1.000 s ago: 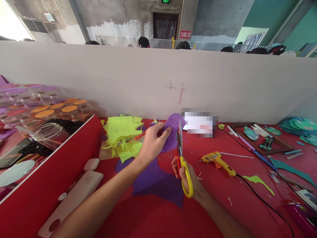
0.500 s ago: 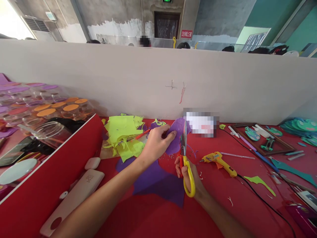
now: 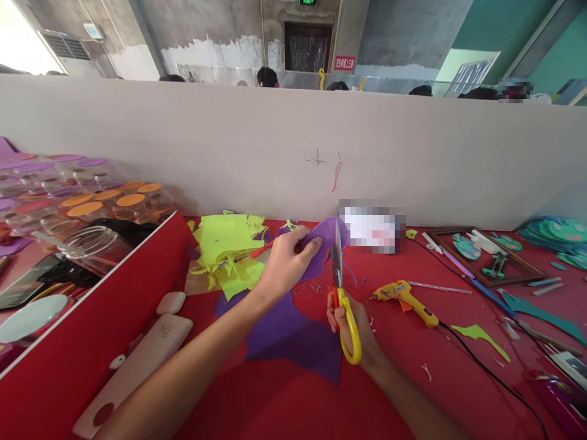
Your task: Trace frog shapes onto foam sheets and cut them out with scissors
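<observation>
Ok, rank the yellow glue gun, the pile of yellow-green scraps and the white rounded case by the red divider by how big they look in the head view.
1. Pile of yellow-green scraps: takes up the most area.
2. Yellow glue gun: smaller, long and slim.
3. White rounded case: smallest.

All three lie at a similar depth on the table, so nearness hardly skews this.

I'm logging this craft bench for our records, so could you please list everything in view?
purple piece: one, purple, held up at the blades
scissors: one, yellow and red handles, blades upright
purple sheet: one, purple, flat on the red table
yellow-green scraps: a pile, left of centre
glue gun: one, yellow, right of the scissors
lidded jars: many, orange and purple lids, far left
wooden frame: one, brown, far right
left hand: pinches the purple piece
right hand: grips the scissors
</observation>
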The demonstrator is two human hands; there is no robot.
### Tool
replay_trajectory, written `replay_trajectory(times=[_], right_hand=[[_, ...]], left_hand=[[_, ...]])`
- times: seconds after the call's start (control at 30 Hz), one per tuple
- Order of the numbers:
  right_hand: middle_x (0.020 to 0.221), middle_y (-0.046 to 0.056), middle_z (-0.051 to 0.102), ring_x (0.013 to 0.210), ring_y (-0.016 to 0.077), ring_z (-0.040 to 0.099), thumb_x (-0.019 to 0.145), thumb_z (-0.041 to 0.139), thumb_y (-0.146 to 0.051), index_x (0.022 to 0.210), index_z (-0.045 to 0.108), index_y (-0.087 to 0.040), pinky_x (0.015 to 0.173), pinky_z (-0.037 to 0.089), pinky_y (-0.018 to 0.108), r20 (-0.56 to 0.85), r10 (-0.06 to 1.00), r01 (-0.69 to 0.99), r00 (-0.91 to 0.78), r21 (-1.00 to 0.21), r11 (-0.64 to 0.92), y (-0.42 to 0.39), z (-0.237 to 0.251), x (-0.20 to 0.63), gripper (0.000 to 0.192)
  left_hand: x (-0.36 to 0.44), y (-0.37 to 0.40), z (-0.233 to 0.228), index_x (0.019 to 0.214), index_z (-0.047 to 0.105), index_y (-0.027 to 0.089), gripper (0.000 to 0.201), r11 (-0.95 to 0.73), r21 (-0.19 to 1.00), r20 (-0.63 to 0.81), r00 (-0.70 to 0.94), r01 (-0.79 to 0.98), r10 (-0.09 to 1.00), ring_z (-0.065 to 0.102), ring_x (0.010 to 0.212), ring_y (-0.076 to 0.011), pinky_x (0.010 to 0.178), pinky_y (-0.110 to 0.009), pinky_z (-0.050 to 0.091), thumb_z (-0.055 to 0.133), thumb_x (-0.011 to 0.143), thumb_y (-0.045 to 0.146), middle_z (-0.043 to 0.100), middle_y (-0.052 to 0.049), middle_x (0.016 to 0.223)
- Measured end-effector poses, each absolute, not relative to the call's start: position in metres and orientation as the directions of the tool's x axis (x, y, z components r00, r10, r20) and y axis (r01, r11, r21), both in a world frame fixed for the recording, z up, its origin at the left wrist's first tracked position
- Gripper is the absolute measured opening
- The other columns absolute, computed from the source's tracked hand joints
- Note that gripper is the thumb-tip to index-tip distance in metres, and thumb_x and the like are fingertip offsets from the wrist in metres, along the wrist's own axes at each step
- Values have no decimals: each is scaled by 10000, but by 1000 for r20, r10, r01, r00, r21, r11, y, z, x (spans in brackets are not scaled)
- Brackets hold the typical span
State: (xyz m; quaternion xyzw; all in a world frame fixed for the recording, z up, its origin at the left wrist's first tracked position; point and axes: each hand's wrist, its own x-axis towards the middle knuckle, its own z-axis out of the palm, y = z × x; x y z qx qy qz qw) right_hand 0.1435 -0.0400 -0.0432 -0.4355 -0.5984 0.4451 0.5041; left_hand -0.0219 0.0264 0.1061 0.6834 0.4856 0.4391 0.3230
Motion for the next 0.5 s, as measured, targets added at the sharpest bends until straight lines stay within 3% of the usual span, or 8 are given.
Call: replay_trajectory(times=[0.2,0.5], right_hand=[[550,-69,403,446,94,350,919,397,-800,831,488,-219,440,300,239,224,965,85,-137,-968,237,-43,-38,144,594],[529,-76,394,433,86,340,937,416,-767,811,476,-221,431,305,227,206,969,57,-137,-975,215,-43,-42,144,563]], left_hand=[[-26,28,105,684,439,182,321,-328,875,314,99,356,944,313,594,-103,554,-259,247,550,916,373,371,41,630],[-24,29,105,665,426,184,316,-325,874,318,79,362,945,306,572,-98,542,-252,255,558,902,345,350,48,602]])
